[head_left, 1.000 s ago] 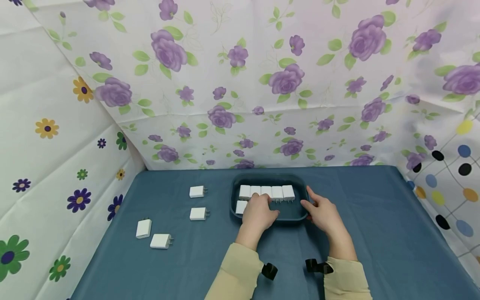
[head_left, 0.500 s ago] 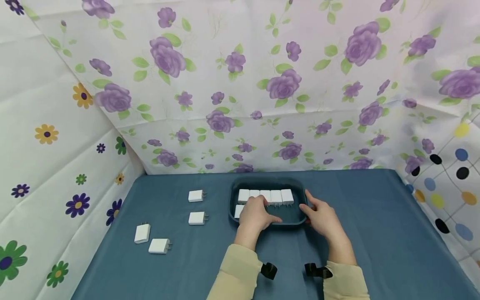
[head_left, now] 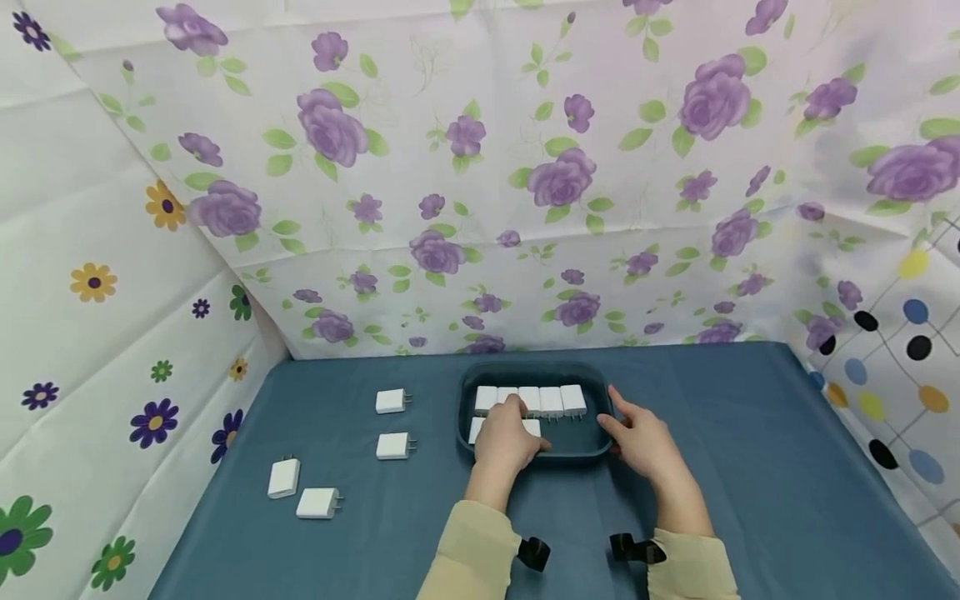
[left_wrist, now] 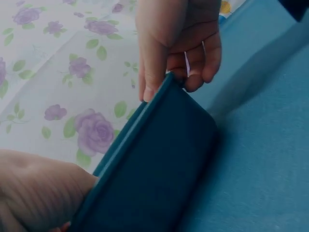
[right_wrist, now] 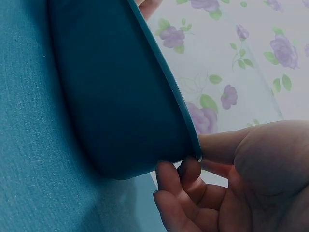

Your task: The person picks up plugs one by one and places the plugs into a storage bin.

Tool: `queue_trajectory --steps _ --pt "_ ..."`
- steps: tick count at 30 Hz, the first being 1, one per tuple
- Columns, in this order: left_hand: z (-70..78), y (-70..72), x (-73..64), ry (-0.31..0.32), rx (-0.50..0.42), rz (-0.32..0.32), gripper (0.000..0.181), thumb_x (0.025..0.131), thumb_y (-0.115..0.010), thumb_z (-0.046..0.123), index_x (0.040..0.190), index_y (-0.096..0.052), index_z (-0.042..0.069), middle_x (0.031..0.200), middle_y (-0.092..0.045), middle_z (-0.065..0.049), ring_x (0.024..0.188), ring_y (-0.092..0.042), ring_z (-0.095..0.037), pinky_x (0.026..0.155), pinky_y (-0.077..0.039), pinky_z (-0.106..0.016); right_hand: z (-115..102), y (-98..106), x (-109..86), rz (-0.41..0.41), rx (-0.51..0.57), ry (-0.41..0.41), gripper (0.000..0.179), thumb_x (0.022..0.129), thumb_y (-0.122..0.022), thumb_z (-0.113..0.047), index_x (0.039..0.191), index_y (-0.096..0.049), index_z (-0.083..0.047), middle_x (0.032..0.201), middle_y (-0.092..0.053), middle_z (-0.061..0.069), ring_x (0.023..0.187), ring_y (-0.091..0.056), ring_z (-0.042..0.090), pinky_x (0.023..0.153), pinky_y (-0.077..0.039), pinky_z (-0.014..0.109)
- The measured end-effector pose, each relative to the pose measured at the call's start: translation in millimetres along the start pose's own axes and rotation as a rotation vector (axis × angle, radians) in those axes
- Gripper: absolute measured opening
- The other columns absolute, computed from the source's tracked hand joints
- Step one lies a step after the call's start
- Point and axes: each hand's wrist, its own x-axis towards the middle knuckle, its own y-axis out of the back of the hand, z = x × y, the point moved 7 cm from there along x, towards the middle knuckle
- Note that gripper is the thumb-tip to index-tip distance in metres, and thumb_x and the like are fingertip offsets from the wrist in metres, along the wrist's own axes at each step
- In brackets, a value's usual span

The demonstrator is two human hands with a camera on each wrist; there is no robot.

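A dark blue tray (head_left: 592, 454) holds several white charger plugs, with a full row of them (head_left: 573, 400) along its far side. My left hand (head_left: 501, 437) reaches over the near rim into the tray. Its thumb and fingers are at a white charger plug (head_left: 532, 427) in the nearer row; the fingertips are partly hidden. Left of that hand another charger plug (head_left: 476, 429) shows. My right hand (head_left: 643, 437) grips the tray's right end, thumb at the rim and fingers outside. The right wrist view shows this right hand (right_wrist: 227, 188) at the tray's corner (right_wrist: 135, 159).
Several loose white charger plugs lie left of the tray, among them one farther back (head_left: 390, 401), one below it (head_left: 393, 446) and one near the left side (head_left: 283, 478). A flowered cloth wall (head_left: 450, 208) rises behind the blue table cover (head_left: 750, 467).
My left thumb has drawn in, and the hand has shifted slightly left. A charger plug in the nearer row now shows beside its fingers. My right hand keeps its hold on the tray.
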Motion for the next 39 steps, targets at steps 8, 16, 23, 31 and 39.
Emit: queue_trajectory --steps 8,16,23,31,39 --pt "-6.4 19.9 -16.2 -0.318 -0.299 0.171 0.042 0.098 -0.082 0.024 0.136 -0.067 0.014 0.090 -0.060 -0.010 0.060 -0.044 -0.012 0.058 -0.040 -0.030 -5 0 2.4 0.006 0.018 0.006 0.069 0.113 -0.058 -0.033 0.171 -0.027 -0.016 0.084 -0.057 0.009 0.075 -0.066 0.026 0.065 -0.051 0.039" --pt "-42.2 57.8 -23.2 -0.426 -0.476 0.387 0.037 0.097 -0.079 0.006 0.132 -0.069 0.011 0.088 -0.060 -0.009 0.061 -0.046 -0.009 0.060 -0.043 -0.027 -6 -1 1.7 0.005 0.015 0.010 0.068 0.113 -0.057 -0.031 0.172 -0.026 -0.015 0.084 -0.058 0.009 0.074 -0.066 0.027 0.064 -0.050 0.039" --pt "-95.1 95.4 -26.2 -0.195 -0.310 0.597 0.035 0.095 -0.078 0.005 0.130 -0.071 0.005 0.091 -0.062 -0.010 0.066 -0.051 -0.017 0.061 -0.045 -0.036 -1 -2 -1.1 0.003 0.015 -0.012 0.068 0.113 -0.057 -0.030 0.172 -0.026 -0.016 0.084 -0.058 0.009 0.075 -0.066 0.030 0.064 -0.048 0.038" --pt "-150.5 115.4 -34.5 0.212 -0.096 0.586 0.056 0.098 -0.075 0.017 0.149 -0.057 0.001 0.130 -0.051 -0.028 0.111 -0.057 -0.045 0.086 -0.051 -0.062 -1 2 -1.1 0.011 0.014 0.003 0.068 0.113 -0.057 -0.029 0.172 -0.026 -0.015 0.084 -0.058 0.010 0.076 -0.067 0.029 0.064 -0.049 0.039" --pt "-167.4 117.4 -36.8 0.263 -0.083 0.513 0.063 0.097 -0.076 0.021 0.151 -0.053 -0.002 0.138 -0.041 -0.035 0.123 -0.041 -0.051 0.096 -0.041 -0.068 -4 0 -1.8 0.007 0.000 0.007 0.068 0.113 -0.058 -0.031 0.171 -0.027 -0.014 0.084 -0.058 0.009 0.074 -0.067 0.026 0.065 -0.050 0.039"
